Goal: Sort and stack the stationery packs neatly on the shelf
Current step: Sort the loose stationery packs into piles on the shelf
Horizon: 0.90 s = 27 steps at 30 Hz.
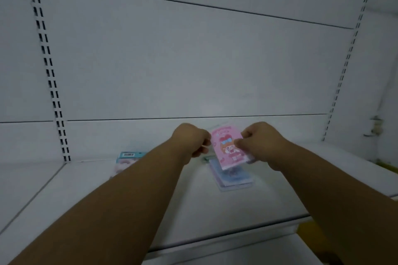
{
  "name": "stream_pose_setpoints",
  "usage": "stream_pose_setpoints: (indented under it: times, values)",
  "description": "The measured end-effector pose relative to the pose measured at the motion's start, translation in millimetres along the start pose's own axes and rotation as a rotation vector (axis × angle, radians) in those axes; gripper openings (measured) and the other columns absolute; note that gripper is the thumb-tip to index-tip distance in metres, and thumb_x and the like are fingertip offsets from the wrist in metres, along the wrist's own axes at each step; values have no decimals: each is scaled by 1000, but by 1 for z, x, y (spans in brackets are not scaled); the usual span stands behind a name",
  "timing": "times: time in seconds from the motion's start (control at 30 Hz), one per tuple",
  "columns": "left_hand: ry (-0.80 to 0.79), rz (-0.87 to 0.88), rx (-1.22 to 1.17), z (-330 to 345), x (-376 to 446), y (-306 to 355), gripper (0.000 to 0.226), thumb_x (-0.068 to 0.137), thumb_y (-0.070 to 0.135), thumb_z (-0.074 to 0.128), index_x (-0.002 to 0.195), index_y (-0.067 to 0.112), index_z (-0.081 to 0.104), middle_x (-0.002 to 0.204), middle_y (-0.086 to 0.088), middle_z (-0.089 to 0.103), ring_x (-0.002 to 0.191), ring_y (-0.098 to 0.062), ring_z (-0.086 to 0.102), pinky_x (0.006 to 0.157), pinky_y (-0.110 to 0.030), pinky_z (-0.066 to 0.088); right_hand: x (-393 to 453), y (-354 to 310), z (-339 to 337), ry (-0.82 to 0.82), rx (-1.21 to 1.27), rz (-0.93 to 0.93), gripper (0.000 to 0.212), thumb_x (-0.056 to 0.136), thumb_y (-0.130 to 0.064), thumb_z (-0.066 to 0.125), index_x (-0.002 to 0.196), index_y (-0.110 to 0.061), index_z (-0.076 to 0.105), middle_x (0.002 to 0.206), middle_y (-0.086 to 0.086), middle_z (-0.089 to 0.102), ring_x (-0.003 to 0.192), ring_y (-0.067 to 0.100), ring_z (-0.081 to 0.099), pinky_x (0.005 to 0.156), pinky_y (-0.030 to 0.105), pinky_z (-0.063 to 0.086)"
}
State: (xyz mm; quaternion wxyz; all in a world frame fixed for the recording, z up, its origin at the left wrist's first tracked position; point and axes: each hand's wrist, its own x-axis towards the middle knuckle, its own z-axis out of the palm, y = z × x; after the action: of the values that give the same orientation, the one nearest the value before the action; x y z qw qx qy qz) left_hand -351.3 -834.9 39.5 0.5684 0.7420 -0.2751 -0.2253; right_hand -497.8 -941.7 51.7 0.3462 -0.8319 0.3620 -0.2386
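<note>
Pink pack held over the stack on the shelf

Right hand (261,143) pinches the pink pack (229,148) just above the stack (233,179); left hand (191,141) curled shut beside it, contact unclear.

A pale grey-white metal back panel (193,60) fills most of the view, divided by thin dark horizontal seams. A slotted white upright rail (46,64) with paired dark slots runs down the left side, leaning in the wide-angle view, and a second slotted white upright rail (349,54) runs down the right. Near the right edge a small dark bracket-like fitting (375,126) sits on the white side wall, too blurred to identify. A yellow patch (310,232) shows at lower right, below the front edge.
</note>
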Motion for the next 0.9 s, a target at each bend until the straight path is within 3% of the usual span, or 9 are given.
stream_pose_setpoints:
  times: [0.1, 0.23, 0.33, 0.43, 0.6, 0.73, 0.9]
  values:
    - [19, -91, 139, 18, 9, -9, 15, 85, 12, 64, 74, 2, 65, 65, -7, 69, 45, -14, 59, 37, -18, 39, 16, 18, 8, -83, -162, 75, 22, 82, -24, 73, 82, -6, 60, 76, 9, 69, 61, 20, 71, 49, 33, 60]
    - [61, -102, 301, 29, 21, -19, 16, 82, 12, 63, 70, 2, 66, 65, -7, 70, 38, -13, 55, 34, -16, 35, 27, 36, 22, -124, -367, 6, 27, 81, -31, 72, 71, -17, 51, 62, 0, 63, 43, 10, 64, 34, 19, 47]
    - [110, -43, 521, 33, 27, -24, 11, 75, 12, 65, 69, 3, 68, 66, -7, 73, 39, -15, 60, 42, -20, 49, 29, 42, 26, -102, -483, -111, 32, 76, -32, 73, 62, -20, 48, 54, -4, 55, 34, 7, 53, 29, 17, 36]
    - [135, -27, 649, 36, 27, -27, 11, 71, 17, 68, 64, 9, 66, 67, -5, 74, 53, -20, 69, 61, -27, 57, 30, 41, 25, -71, -555, -193, 25, 75, -33, 73, 72, -14, 57, 64, -2, 55, 50, 11, 52, 44, 21, 37]
    - [203, 34, 764, 29, 23, -28, 20, 75, 29, 69, 73, 15, 55, 78, -4, 64, 74, -22, 65, 66, -29, 51, 27, 22, 27, 34, -452, -359, 33, 81, -37, 68, 105, -15, 63, 102, 5, 65, 84, 18, 57, 71, 27, 42]
    - [307, 131, 879, -15, 8, -30, 28, 80, 34, 63, 102, 16, 59, 96, -2, 64, 85, -19, 58, 72, -31, 46, 14, -24, 44, 108, -315, -562, 44, 83, -39, 65, 122, -22, 56, 117, 3, 56, 94, 18, 59, 78, 27, 45]
    - [326, 211, 829, -125, -34, -44, 27, 83, 41, 64, 105, 26, 58, 99, 4, 64, 85, -14, 59, 76, -30, 51, -22, -116, 96, 117, -256, -779, 40, 85, -38, 61, 122, -24, 55, 116, 0, 57, 96, 17, 58, 80, 30, 48]
